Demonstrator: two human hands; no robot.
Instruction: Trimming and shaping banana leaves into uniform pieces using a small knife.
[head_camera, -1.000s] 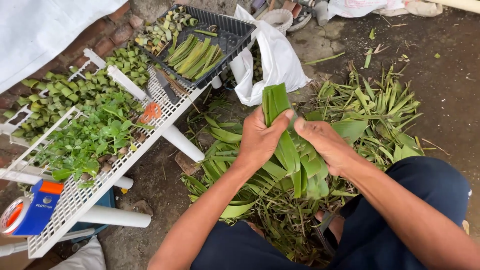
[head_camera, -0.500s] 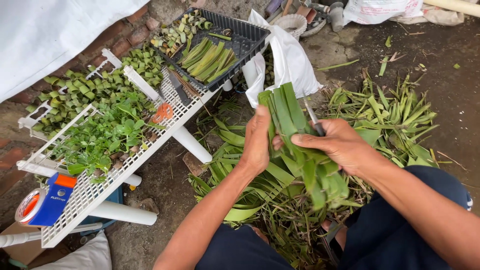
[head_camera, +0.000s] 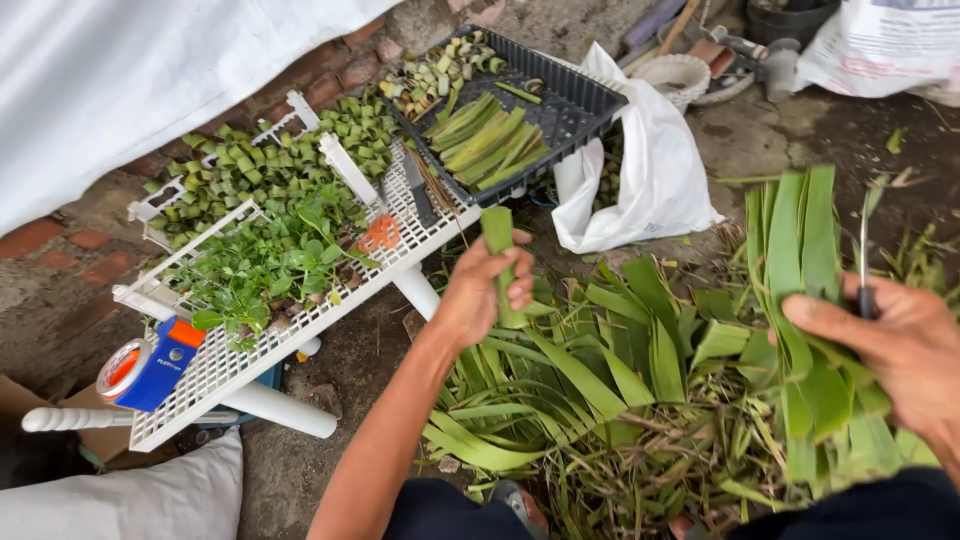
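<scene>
Bare concrete ground (head_camera: 760, 140) lies under a loose heap of long green leaves (head_camera: 620, 400) spread between and below both hands. Left hand (head_camera: 487, 293) is clenched around a short folded strip of green leaf (head_camera: 500, 250), held upright just above the heap. Right hand (head_camera: 890, 345) grasps a fan of broad green leaf blades (head_camera: 795, 250) together with a thin dark-handled blade (head_camera: 864, 260) that points upward. Beyond the left hand stands a white lattice plastic rack (head_camera: 200, 380) with a black plastic tray (head_camera: 570, 100). A white plastic bag (head_camera: 640, 180) slumps just past that hand.
</scene>
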